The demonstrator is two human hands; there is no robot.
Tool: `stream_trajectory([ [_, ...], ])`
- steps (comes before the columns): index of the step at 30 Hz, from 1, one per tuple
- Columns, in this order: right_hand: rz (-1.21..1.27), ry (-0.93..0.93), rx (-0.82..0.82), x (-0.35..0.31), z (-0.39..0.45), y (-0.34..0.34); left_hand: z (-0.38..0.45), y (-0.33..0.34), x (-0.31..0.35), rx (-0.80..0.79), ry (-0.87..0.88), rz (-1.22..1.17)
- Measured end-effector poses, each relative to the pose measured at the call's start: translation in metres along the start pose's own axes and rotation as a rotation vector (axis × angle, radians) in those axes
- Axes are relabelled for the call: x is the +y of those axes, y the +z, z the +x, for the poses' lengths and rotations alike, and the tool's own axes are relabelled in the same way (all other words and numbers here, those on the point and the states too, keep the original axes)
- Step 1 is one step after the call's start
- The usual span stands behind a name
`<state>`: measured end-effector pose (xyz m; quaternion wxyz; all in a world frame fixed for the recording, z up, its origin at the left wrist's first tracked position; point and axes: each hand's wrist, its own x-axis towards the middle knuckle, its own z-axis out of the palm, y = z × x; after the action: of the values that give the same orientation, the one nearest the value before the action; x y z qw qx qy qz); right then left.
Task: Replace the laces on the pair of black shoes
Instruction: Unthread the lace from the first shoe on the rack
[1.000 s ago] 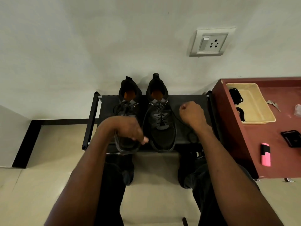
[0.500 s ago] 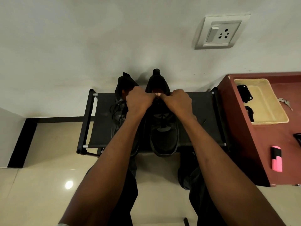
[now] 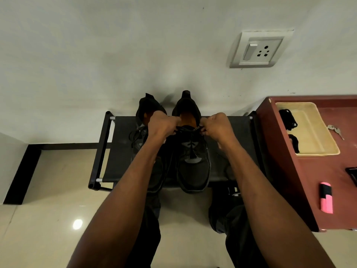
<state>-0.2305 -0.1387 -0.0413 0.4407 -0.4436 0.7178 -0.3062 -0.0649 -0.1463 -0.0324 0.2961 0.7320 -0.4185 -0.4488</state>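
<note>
Nearest, two bare forearms reached over a glossy tile floor to a black fabric rack [image 3: 123, 151]. Both hands — left hand [image 3: 161, 123], right hand [image 3: 217, 125] — pinched lace ends at the right shoe [image 3: 193, 159] top eyelets, seemingly tightening; knotting likely followed. Left shoe [image 3: 144, 132] — matte mesh, laces loose.

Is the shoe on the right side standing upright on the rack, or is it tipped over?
Upright. The right shoe rests sole-down on the rack, its opening facing up and the orange insole visible.
</note>
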Motion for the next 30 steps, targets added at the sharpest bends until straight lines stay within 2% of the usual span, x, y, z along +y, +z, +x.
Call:
stream_trajectory([
  [5, 0.233, 0.101, -0.044, -0.003, -0.005, -0.003, -0.009, 0.001, -0.006, 0.062, 0.055, -0.02],
  [7, 0.132, 0.046, -0.029, -0.002, -0.005, 0.001, -0.017, 0.003, -0.004, 0.082, 0.117, 0.049],
  [10, -0.228, -0.091, -0.005, -0.005, -0.014, 0.008, -0.02, 0.009, -0.002, 0.065, 0.17, 0.199],
  [13, -0.3, -0.173, 0.037, -0.006, -0.014, 0.009, -0.018, 0.009, -0.001, 0.045, 0.18, 0.238],
  [18, 0.071, 0.023, 0.03, 0.005, -0.004, 0.006, -0.009, 0.001, -0.009, 0.044, 0.097, 0.024],
  [20, 0.133, 0.02, 0.019, 0.008, -0.005, 0.007, -0.011, 0.001, -0.011, 0.055, 0.102, 0.005],
  [25, 0.131, -0.073, -0.021, 0.016, -0.006, -0.003, -0.021, 0.0, -0.014, 0.096, 0.297, 0.095],
  [28, 0.105, -0.198, -0.047, 0.011, -0.01, -0.006, -0.028, -0.002, -0.014, -0.056, 0.486, 0.199],
  [30, -0.083, -0.307, -0.076, 0.008, -0.013, -0.007, -0.03, 0.001, -0.018, -0.168, 0.523, 0.343],
])
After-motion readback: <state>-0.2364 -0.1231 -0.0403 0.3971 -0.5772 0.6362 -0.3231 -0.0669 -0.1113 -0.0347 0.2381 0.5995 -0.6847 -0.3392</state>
